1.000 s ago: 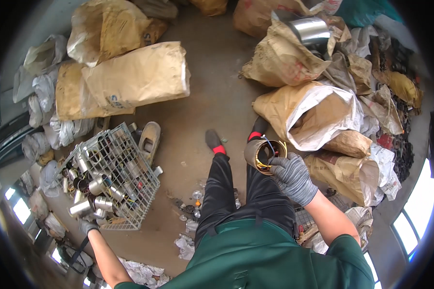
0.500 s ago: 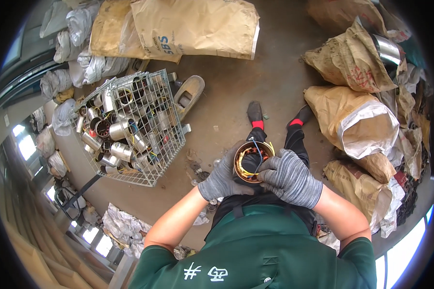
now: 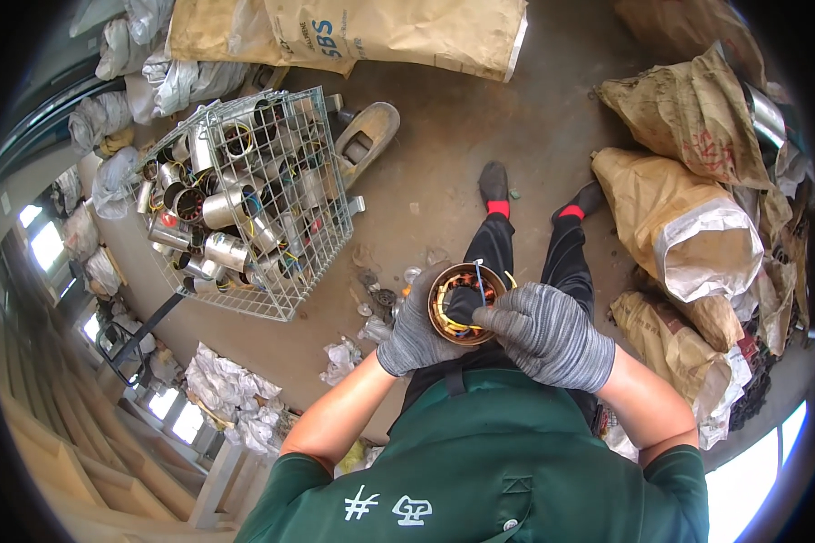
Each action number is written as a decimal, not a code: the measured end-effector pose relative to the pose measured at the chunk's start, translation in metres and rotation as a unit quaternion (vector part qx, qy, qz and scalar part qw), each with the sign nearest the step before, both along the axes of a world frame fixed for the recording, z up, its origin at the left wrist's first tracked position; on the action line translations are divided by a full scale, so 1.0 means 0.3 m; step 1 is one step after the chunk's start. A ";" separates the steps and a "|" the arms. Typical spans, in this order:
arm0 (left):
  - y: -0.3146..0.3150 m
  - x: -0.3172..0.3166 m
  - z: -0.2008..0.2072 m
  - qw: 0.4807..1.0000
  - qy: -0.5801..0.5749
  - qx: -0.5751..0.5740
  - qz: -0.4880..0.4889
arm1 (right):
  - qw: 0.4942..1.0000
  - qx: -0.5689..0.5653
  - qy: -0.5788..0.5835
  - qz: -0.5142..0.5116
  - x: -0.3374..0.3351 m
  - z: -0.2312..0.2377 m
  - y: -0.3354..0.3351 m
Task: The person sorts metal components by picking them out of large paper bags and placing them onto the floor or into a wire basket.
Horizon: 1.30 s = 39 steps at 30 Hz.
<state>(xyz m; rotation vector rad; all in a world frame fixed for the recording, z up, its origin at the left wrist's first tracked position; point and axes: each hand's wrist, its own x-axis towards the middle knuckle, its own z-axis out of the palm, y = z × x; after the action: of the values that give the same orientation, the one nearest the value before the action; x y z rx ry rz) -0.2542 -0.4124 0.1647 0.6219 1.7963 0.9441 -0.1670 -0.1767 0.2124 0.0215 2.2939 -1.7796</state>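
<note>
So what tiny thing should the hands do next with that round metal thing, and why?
Maybe the right hand should gently ease the blue wire aside: it crosses the opening of the metal cylinder, and that hand's fingers are right there, while the left hand supports the cylinder's side.

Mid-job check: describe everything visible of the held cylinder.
The cylinder looks like brownish metal, its round mouth turned up toward the camera. Yellow and orange windings line the inside; a blue wire shows near the far rim. The gloved left hand cups its left side; the right hand is at its right rim. It is held before the waist.
</note>
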 end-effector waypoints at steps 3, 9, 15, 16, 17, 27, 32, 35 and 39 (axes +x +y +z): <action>-0.008 -0.014 0.004 1.000 0.014 -0.002 0.005 | 1.000 0.005 -0.003 -0.018 -0.012 -0.005 -0.007; -0.025 -0.055 0.038 0.998 0.056 -0.012 0.023 | 0.993 0.011 0.005 -0.118 -0.005 -0.002 0.009; -0.313 -0.239 -0.004 0.895 -0.079 0.058 0.435 | 0.909 -0.074 -0.189 -0.364 0.228 -0.137 0.081; -0.458 -0.314 -0.053 0.876 -0.054 0.049 0.478 | 0.820 -0.199 -0.292 -0.450 0.297 -0.151 0.084; -0.597 -0.401 -0.083 0.853 -0.032 0.045 0.519 | 0.792 -0.224 -0.309 -0.477 0.383 -0.184 0.098; -1.161 -1.184 0.039 0.755 0.252 -0.114 0.594 | 0.587 -0.253 -0.380 -0.668 1.287 -0.553 0.229; -0.136 -0.367 -0.544 0.962 0.084 -0.151 0.213 | 0.409 -0.089 -0.302 -0.857 1.849 -0.653 0.569; 0.438 0.266 -0.537 0.961 -0.146 -0.232 0.030 | 0.438 -0.079 -0.281 -0.851 1.926 -0.694 0.782; 0.861 0.810 -0.597 0.967 -0.114 -0.201 -0.111 | 0.497 -0.108 -0.393 -0.766 1.740 -0.710 0.963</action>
<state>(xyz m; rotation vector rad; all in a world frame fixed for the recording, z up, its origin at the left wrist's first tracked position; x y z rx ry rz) -0.0113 -0.1540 -0.0143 0.4249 1.6084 0.4595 0.3550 0.1121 -0.0006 2.7872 0.9126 -1.5944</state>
